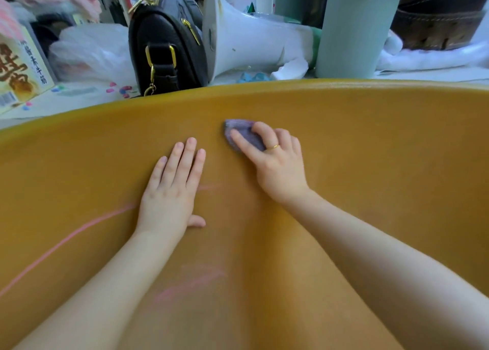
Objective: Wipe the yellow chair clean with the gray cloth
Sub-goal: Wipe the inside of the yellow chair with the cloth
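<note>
Cluttered things stand behind the yellow chair (pixel 370 143), whose wide curved surface fills most of the view. At the far left is a box (pixel 18 74) with large brown Chinese characters and a barcode; I can read 牛筋 in the small column, the rest is too blurred. Near it lie a white plastic bag (pixel 90 50), a black handbag (pixel 166 42) with gold zips and buckles, a white megaphone (pixel 246 40) on its side, and a pale green cylinder (pixel 357 32) standing upright.

On the chair surface there are pink marks: a long thin pink line (pixel 66 238) at the left and a fainter pink smear (pixel 190 283) lower in the middle.

The gray cloth (pixel 242 134) is bunched small and lies on the chair under the right hand (pixel 275 161), at its fingertips. This hand is curled over the cloth, index finger stretched along it, the other fingers bent and pressing it down. A gold ring (pixel 275 147) is on one finger.

The left hand (pixel 172 191) lies flat on the chair, palm down, fingers straight and close together, thumb tucked out to the side, holding nothing. It is just left of the cloth, not touching it. Both bare forearms reach in from the bottom edge.
</note>
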Demonstrator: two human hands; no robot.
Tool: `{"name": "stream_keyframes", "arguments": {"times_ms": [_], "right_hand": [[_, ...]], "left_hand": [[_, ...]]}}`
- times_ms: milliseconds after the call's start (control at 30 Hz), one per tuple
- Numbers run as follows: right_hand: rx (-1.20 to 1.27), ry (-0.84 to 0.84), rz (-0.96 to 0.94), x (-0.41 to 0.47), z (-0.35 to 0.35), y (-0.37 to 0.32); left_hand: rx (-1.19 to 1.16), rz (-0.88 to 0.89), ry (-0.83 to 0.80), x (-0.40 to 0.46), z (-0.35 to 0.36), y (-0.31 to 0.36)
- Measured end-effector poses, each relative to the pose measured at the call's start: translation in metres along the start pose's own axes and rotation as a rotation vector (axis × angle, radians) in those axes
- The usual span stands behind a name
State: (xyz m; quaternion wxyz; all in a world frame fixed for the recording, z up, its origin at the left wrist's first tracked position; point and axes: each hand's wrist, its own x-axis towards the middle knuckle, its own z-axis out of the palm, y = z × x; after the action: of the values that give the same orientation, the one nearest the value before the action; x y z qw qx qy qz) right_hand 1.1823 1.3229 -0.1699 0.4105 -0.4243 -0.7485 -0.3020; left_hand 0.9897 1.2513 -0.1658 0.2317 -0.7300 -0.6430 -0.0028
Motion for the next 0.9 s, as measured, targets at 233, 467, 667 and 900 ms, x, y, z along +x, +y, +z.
{"name": "stream_keyframes", "arguments": {"times_ms": [233, 467, 667, 900], "right_hand": [[-0.039, 0.031, 0.273, -0.053, -0.024, 0.059], [0.258, -0.491, -0.077, -0.166, -0.046, -0.006], [0.128, -0.489, -0.173, -0.132, -0.052, 0.024], [-0.084, -0.307, 0.42, -0.134, -0.086, 0.09]], "left_hand": [[0.048, -0.023, 0.039, -0.001, -0.003, 0.008], [-0.006, -0.062, 0.005, -0.007, -0.01, 0.017], [0.011, -0.042, -0.011, -0.035, -0.009, 0.009], [-0.031, 0.02, -0.014, -0.057, 0.006, 0.015]]}}
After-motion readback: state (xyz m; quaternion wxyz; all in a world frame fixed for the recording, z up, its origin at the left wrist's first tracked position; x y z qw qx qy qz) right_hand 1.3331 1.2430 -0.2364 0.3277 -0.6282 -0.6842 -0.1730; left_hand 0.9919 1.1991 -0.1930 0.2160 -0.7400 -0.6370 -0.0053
